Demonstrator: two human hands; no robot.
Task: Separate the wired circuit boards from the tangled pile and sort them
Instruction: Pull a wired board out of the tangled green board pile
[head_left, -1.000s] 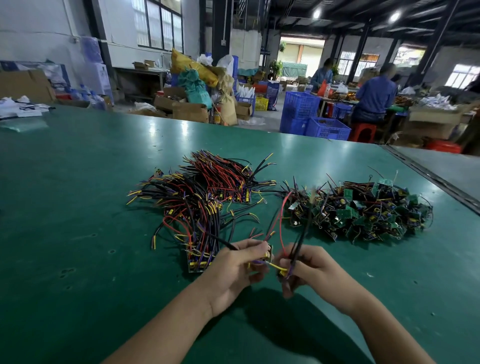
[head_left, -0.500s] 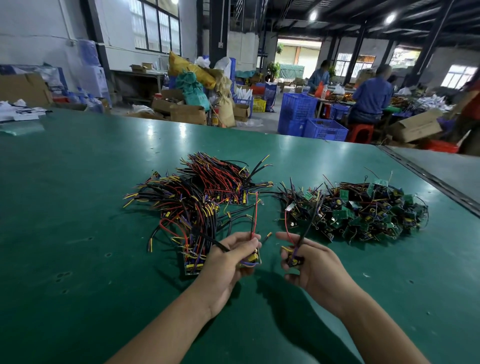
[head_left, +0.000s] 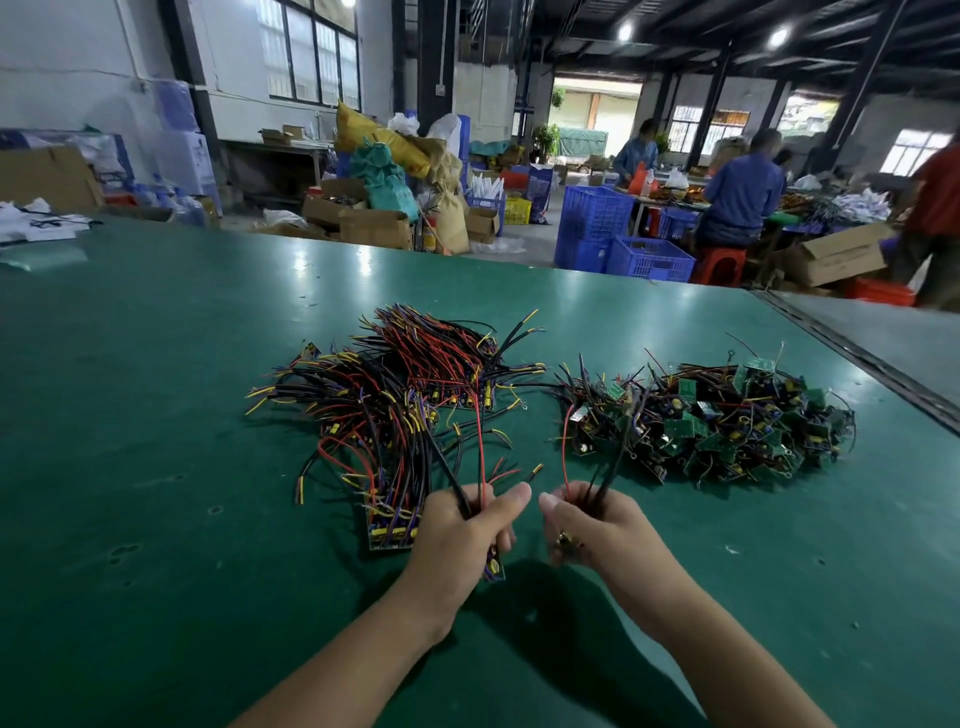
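From the head view, the two boards that were pinched together between the hands a second ago are now parted: each hand has drawn back with its own piece, so one board looks freed from its neighbour and ready to be sorted. The left hand (head_left: 462, 535) is clenched round a wired circuit board (head_left: 494, 566) whose red and black leads stand up past the thumb. The right hand (head_left: 597, 525) is closed on a second board (head_left: 566, 543), mostly hidden in the fist, its leads rising toward the tangled pile (head_left: 711, 421) of green boards on the right of the counter (head_left: 156, 467). The sorted heap (head_left: 395, 400), wires fanned out, lies just ahead of the left hand, touching nothing held.
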